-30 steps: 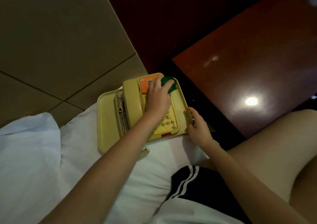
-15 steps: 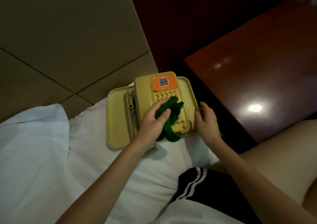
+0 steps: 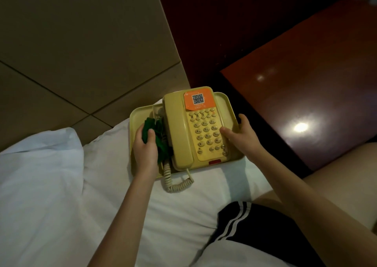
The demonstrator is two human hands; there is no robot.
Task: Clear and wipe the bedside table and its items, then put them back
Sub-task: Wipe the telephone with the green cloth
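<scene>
Left hand (image 3: 145, 150) grasps the green cloth (image 3: 158, 133) just left of the telephone (image 3: 183, 127), inside the yellow tray (image 3: 224, 103). The telephone sits in this tray. Right hand (image 3: 245, 134) grips the tray rim right of the telephone. Bedside table (image 3: 306, 78): farther right.

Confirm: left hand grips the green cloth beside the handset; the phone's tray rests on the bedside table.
One error: the head view shows the tray resting on the white bedding, not the bedside table. The left hand does grip the green cloth beside the handset.
</scene>
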